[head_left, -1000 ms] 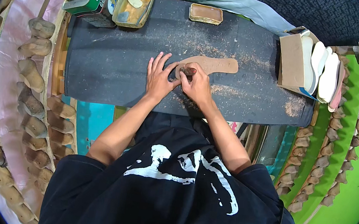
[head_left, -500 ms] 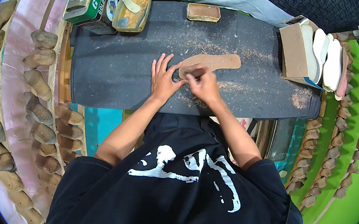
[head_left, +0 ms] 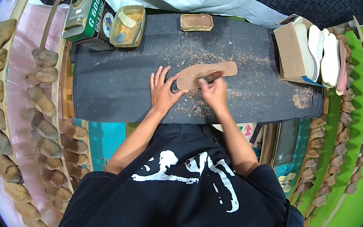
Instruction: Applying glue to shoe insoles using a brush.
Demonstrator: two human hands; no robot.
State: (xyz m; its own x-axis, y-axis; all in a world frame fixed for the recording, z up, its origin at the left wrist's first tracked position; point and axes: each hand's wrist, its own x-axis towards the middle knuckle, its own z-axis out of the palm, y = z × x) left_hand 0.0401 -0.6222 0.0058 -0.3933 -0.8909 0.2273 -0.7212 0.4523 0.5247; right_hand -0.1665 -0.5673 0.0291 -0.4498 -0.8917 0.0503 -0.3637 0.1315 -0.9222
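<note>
Brown, motion-blurred tool (head_left: 213, 76) in the right hand (head_left: 215, 93), fingers curled and pinching close around it, over the middle of the tan sole piece (head_left: 190, 74). Impossible to tell the tool's exact kind, or any contact with the surface beneath. At the sole piece's broad, rounded end, the left hand (head_left: 161, 91): fingers spread, forefinger and thumb set against the edge at two points. Lies flat on the dark, cloth-covered bench (head_left: 123, 74), narrow end slanting away to the right.

Looks thin and light, probably firm yet bendable, like leather or fibreboard; perhaps apt to skid on loose crumbs. Best held down by the broad end under pressed fingertips, well clear of the tool.

Around the sole piece, scattered brown shavings (head_left: 302, 99), with a dense patch well to the right. Straight beyond it, a shallow rectangular dish (head_left: 196, 22); beyond and left, a yellowish tray (head_left: 129, 30), then a green metal can (head_left: 93, 23). Beyond and right, a cardboard box (head_left: 289, 56) with white soles (head_left: 330, 61). Farthest out, either side of it, rows of shoe-last-like forms (head_left: 40, 100).
</note>
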